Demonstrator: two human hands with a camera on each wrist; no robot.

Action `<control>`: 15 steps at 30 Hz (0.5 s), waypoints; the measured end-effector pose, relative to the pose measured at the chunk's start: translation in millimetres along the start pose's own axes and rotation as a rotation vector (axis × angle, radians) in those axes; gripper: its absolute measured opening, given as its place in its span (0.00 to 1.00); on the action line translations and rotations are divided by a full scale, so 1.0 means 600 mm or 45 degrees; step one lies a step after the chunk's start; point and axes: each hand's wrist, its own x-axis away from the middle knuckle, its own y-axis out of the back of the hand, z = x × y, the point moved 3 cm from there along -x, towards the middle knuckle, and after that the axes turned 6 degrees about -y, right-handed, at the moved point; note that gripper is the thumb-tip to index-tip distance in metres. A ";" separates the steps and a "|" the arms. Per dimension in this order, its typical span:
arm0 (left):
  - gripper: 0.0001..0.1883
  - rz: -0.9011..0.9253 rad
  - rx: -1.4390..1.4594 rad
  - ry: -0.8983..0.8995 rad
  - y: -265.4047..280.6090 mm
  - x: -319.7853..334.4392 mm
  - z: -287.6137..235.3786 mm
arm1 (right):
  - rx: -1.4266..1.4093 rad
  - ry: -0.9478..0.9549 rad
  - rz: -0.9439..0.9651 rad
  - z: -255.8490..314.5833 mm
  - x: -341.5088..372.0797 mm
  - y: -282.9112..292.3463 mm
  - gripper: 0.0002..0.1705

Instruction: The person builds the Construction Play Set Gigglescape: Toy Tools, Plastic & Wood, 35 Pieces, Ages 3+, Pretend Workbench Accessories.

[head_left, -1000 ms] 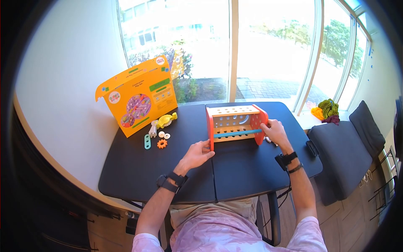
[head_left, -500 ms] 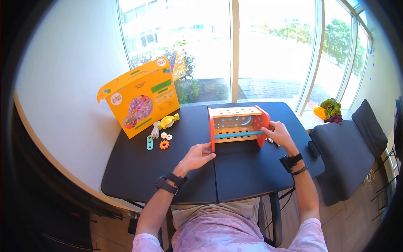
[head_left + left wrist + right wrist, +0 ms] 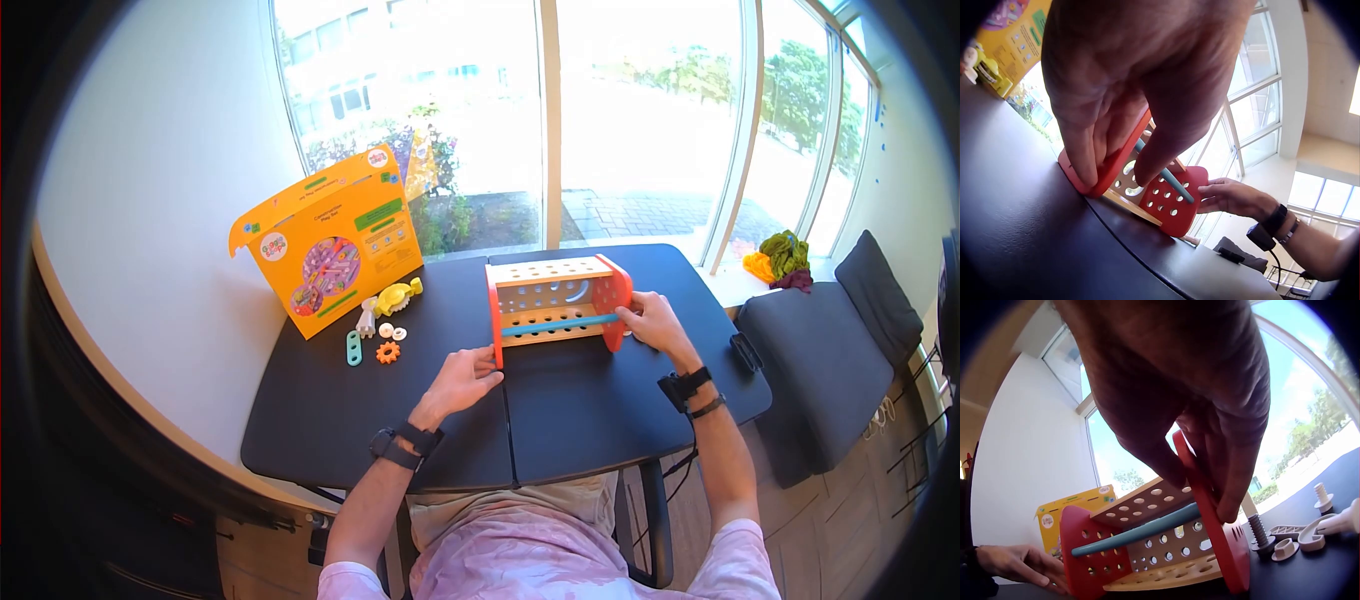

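Observation:
A toy toolbox [image 3: 553,269] with red end panels, hole-punched wooden slats and a blue bar [image 3: 555,325] stands on the dark table. My left hand [image 3: 462,382] holds the near lower corner of its left end panel [image 3: 1110,176]; in the left wrist view the thumb is inside and the fingers outside. At the other end, my right hand [image 3: 655,325] grips the right end panel [image 3: 1230,562] close to the bar's end, thumb on the inner face and fingers on the outer. The bar spans between both panels.
Right of the toolbox lie a dark screw [image 3: 1259,530], a pale nut [image 3: 1285,550] and other pale pieces. To the left are an orange gear [image 3: 388,352], a teal strip [image 3: 354,348] and a yellow piece [image 3: 400,297], before a yellow box [image 3: 385,185]. A grey seat [image 3: 815,370] adjoins the table.
Both hands keep their hold on the end panels. The toolbox stays almost in place, while the head view shifts slightly.

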 end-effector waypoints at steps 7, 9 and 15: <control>0.28 0.015 0.008 0.027 0.005 0.004 -0.007 | 0.071 0.008 -0.032 0.012 0.001 -0.001 0.20; 0.27 0.020 0.022 0.040 0.006 0.005 -0.009 | 0.042 0.012 -0.028 0.007 0.000 -0.002 0.20; 0.26 0.005 0.026 0.043 0.005 0.001 0.008 | 0.033 0.008 -0.021 -0.002 -0.006 -0.006 0.20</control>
